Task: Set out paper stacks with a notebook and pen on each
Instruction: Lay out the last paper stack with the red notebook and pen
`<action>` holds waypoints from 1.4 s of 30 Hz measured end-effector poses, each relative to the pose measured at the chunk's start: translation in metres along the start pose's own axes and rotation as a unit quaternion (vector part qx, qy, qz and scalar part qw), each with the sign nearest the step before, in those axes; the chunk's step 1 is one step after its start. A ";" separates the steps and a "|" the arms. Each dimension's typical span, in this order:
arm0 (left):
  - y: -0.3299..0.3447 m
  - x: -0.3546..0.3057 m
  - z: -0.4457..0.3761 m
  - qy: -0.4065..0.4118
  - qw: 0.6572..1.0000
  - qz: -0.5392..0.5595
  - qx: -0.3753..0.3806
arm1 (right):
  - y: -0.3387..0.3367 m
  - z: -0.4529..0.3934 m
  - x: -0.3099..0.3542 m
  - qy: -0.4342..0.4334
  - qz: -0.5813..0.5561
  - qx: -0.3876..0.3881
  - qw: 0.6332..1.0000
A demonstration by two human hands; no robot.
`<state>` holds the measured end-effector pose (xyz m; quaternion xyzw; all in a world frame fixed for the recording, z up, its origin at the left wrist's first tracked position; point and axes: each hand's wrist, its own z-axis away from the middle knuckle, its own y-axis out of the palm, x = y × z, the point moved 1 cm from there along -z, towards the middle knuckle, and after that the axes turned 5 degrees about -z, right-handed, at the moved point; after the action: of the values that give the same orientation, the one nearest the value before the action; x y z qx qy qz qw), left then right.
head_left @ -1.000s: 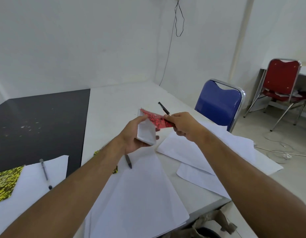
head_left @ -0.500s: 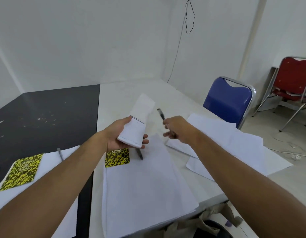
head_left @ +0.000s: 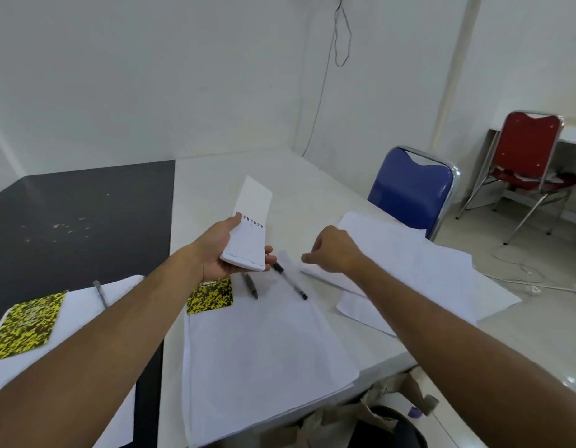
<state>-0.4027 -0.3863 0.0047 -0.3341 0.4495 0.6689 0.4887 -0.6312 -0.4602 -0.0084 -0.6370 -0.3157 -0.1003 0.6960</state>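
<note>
My left hand (head_left: 215, 258) holds a small white spiral notepad (head_left: 247, 245), flipped open, above the far end of the middle paper stack (head_left: 264, 347). On that stack lie a yellow-and-black notebook (head_left: 210, 295), a dark pen (head_left: 250, 285) and a second black pen (head_left: 289, 281). Just right of this second pen hovers my right hand (head_left: 335, 250), fingers curled and holding nothing. The left paper stack (head_left: 76, 305) carries another yellow-and-black notebook (head_left: 24, 324) and a pen (head_left: 100, 294). The loose paper stack on the right (head_left: 416, 270) has nothing on it.
The white table (head_left: 241, 176) adjoins a black table (head_left: 76, 218) on the left. A blue chair (head_left: 409, 192) stands at the right edge and a red chair (head_left: 525, 150) further back. Torn cardboard and a dark bin (head_left: 386, 421) sit below the near edge. A cable (head_left: 535, 287) lies on the floor.
The notepad's red cover was flipped back, leaving white pages showing. My right hand held a black pen half a second ago; that pen now lies on the middle stack.
</note>
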 end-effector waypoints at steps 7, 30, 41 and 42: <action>0.042 0.017 -0.020 -0.022 0.999 0.004 0.044 | -0.055 0.031 -0.107 0.149 0.062 -0.113 0.980; 0.154 0.066 -0.018 -0.060 0.982 -0.128 0.125 | -0.093 0.135 -0.181 0.261 0.036 -0.124 0.957; 0.169 0.080 -0.003 -0.058 0.983 -0.125 0.120 | -0.078 0.154 -0.171 0.292 -0.124 -0.203 0.926; 0.170 0.081 -0.002 -0.058 0.983 -0.124 0.119 | -0.078 0.152 -0.169 0.282 -0.094 -0.201 0.934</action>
<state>-0.5892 -0.3798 -0.0206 -0.2874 0.4521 0.5626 0.6297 -0.8525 -0.3728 -0.0415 -0.6767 -0.1383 -0.4015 0.6015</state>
